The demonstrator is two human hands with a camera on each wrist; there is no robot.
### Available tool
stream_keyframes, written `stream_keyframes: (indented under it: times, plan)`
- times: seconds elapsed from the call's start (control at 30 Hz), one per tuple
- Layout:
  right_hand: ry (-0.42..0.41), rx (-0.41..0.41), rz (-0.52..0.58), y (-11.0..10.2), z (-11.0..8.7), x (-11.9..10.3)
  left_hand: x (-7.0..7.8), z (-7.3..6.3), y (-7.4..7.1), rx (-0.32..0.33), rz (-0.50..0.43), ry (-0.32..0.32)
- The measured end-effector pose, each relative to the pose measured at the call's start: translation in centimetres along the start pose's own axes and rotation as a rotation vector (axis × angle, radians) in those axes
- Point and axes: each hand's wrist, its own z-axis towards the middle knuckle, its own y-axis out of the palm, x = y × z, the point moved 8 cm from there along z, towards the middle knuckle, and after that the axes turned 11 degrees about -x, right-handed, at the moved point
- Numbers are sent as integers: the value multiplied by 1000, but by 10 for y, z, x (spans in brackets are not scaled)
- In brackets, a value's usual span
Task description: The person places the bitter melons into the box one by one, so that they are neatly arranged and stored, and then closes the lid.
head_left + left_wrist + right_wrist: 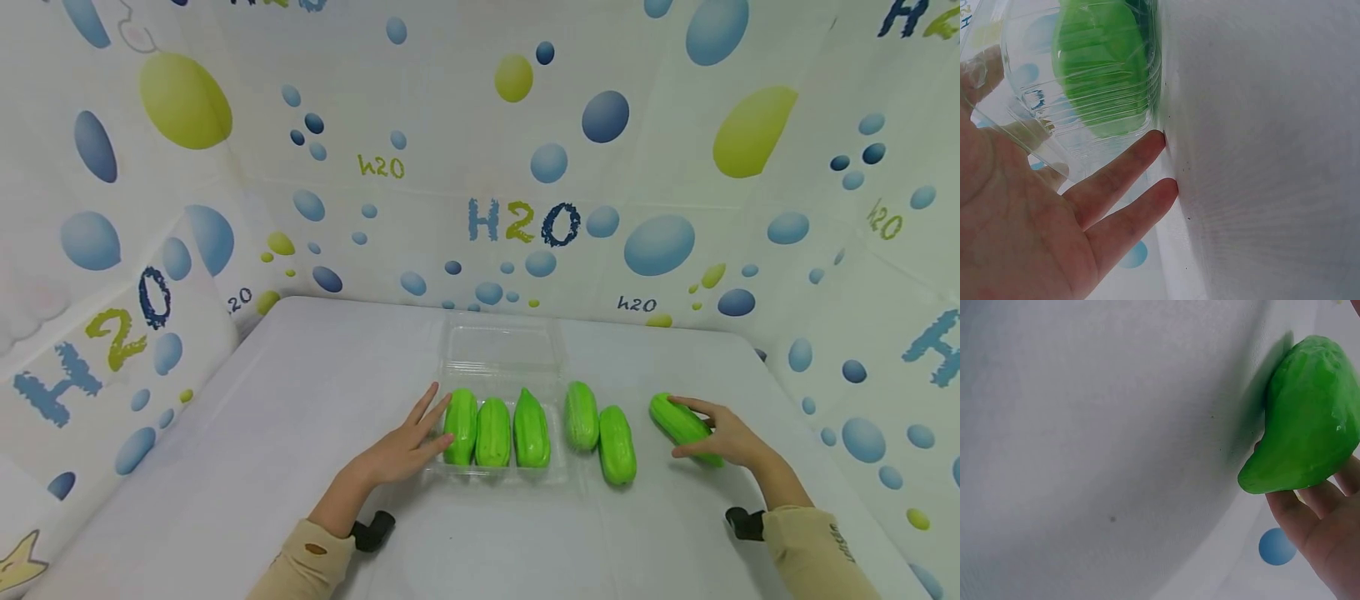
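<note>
My left hand (pixel 401 450) rests at the left side of a clear plastic container (pixel 498 473), fingers spread and straight, the thumb near its front left corner. In the left wrist view two fingertips (pixel 1166 187) reach the white table beside the container wall. Three bright green gourds (pixel 492 433) stand side by side in the container. At the right, my right hand (pixel 731 435) grips another green gourd (pixel 675 417) lying slantwise, fingers over its far side and thumb on the near side. In the right wrist view this gourd (pixel 1310 419) shows a narrowed, bent end above the fingers.
Two more green gourds, one upright beside the container (pixel 582 417) and one slightly nearer (pixel 617 446), lie between the container and my right hand. The container's clear lid (pixel 501 346) lies folded back behind it. A patterned curtain (pixel 420 108) surrounds the white table (pixel 337 367).
</note>
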Motion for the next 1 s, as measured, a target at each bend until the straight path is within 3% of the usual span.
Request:
stream_keyframes:
  times: [0.2,0.5,1.0]
  plan:
    - [-47,-4,11,0,0,0,0,0,0,1,-6,4]
    - [-18,-59,61,4,-2,5,0,1,0,1,-1,2]
    - [0,-18,140,3,-5,8,-1,1,0,7,-7,-2]
